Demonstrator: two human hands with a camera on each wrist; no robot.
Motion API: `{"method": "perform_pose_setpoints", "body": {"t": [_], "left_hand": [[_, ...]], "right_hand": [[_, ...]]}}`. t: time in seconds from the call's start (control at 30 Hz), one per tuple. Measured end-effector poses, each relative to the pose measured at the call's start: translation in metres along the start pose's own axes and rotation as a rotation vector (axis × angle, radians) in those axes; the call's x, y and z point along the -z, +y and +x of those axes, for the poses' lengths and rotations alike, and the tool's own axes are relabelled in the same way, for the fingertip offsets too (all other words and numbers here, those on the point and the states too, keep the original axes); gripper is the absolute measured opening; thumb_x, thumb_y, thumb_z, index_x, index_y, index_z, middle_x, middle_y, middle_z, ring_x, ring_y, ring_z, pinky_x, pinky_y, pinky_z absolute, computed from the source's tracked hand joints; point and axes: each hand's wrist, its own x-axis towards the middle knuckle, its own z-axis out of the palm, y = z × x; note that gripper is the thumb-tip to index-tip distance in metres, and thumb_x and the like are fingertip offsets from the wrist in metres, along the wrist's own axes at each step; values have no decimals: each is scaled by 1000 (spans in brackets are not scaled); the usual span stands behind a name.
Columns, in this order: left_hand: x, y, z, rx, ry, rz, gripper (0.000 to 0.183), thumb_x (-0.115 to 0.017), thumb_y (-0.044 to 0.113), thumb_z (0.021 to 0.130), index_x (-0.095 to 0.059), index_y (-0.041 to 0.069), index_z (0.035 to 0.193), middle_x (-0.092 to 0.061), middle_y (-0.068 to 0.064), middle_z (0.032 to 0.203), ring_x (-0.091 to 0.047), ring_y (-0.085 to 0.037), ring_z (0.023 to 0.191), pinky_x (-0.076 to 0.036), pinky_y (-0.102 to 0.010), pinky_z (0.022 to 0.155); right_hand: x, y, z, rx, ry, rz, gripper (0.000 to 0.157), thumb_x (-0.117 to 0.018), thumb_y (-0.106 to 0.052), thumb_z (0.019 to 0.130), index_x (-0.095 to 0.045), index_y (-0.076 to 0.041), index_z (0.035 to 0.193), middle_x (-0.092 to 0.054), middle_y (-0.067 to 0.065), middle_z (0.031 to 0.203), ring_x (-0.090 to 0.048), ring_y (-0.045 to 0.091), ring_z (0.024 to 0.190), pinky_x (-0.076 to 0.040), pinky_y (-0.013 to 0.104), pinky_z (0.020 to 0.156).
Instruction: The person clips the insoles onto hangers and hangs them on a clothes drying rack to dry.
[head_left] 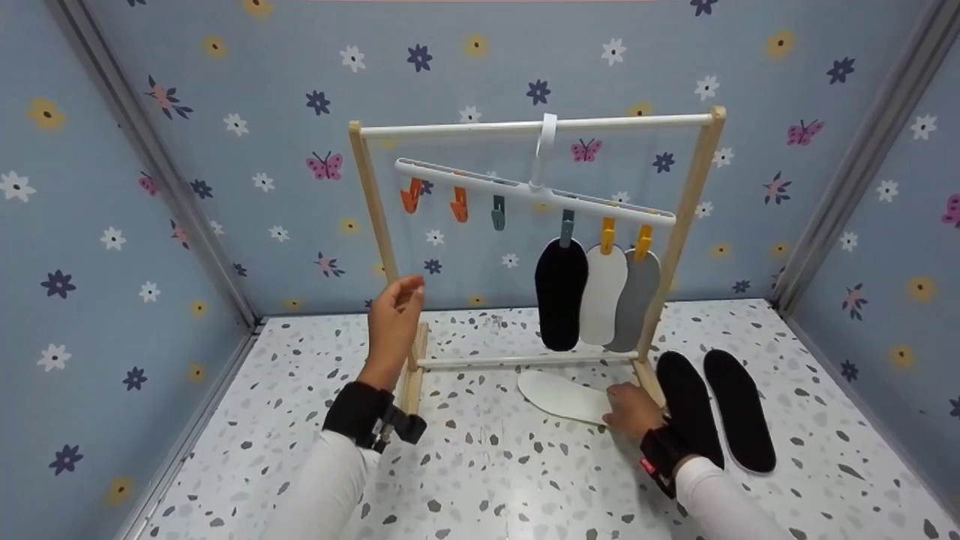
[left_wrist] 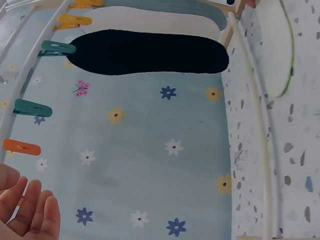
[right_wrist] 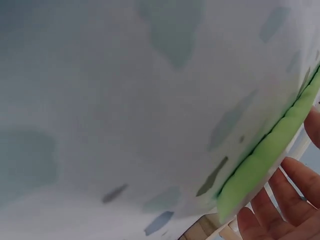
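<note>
A pale insole [head_left: 562, 397] with a green edge lies on the speckled surface under the rack. My right hand [head_left: 634, 410] grips its right end, and the right wrist view shows the fingers [right_wrist: 285, 197] against the insole's green-edged side [right_wrist: 265, 155]. My left hand [head_left: 396, 319] is raised by the rack's left post, fingers loosely bent around nothing. Above it, orange clips [head_left: 459, 205] and a green clip [head_left: 498, 214] hang from the white hanger [head_left: 465, 178], holding nothing. On the hanger's lower right half, clips hold a black insole [head_left: 561, 296], a white insole [head_left: 602, 296] and a grey insole [head_left: 637, 304].
Two black insoles [head_left: 739, 411] lie side by side right of the rack. The wooden rack [head_left: 690, 172] carries the hanger on its white top bar [head_left: 450, 130], with a lower bar [head_left: 487, 361] near the surface. Flowered panels [head_left: 247, 195] enclose the back and sides.
</note>
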Motion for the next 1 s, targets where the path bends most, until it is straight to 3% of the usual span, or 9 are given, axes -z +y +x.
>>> {"method": "perform_pose_setpoints", "body": {"t": [0.13, 0.37, 0.6, 0.73, 1.0], "left_hand": [[0, 19, 14, -24, 20, 3, 42, -51, 18, 98, -45, 10, 139, -47, -4, 140, -44, -19, 125, -38, -34, 101], [-7, 41, 38, -36, 28, 39, 50, -43, 19, 100, -28, 13, 148, -30, -5, 152, -33, -21, 136, -33, -35, 107], [-11, 49, 59, -26, 74, 53, 51, -33, 12, 101, -20, 11, 150, -21, -2, 156, -20, -18, 141, -21, -34, 113], [-11, 51, 70, 19, 68, 39, 52, -31, 14, 102, -15, 13, 151, -15, 0, 157, -15, -14, 143, -16, -31, 114], [-7, 56, 89, 101, 25, -13, 54, -24, 38, 104, -14, 16, 152, -15, 1, 157, -13, -14, 143, -13, -32, 115]], "right_hand": [[-2, 1, 0, 24, 46, -22, 34, -78, 5, 66, -45, -4, 64, -30, -3, 61, -28, 16, 60, -24, 31, 58], [-4, 2, -1, 38, 59, -53, 37, -80, 4, 65, -45, -7, 63, -40, 0, 60, -35, 16, 60, -32, 32, 58], [-5, 2, 2, 30, 65, -73, 39, -81, 2, 64, -44, -8, 63, -47, 4, 61, -43, 18, 60, -38, 35, 58], [-6, 2, 2, 16, 52, -79, 37, -81, 1, 64, -45, -8, 63, -47, 4, 61, -43, 18, 59, -37, 34, 56], [-6, 3, 2, 24, 56, -81, 35, -81, 1, 64, -47, -6, 64, -47, 3, 62, -42, 17, 61, -37, 35, 58]]}}
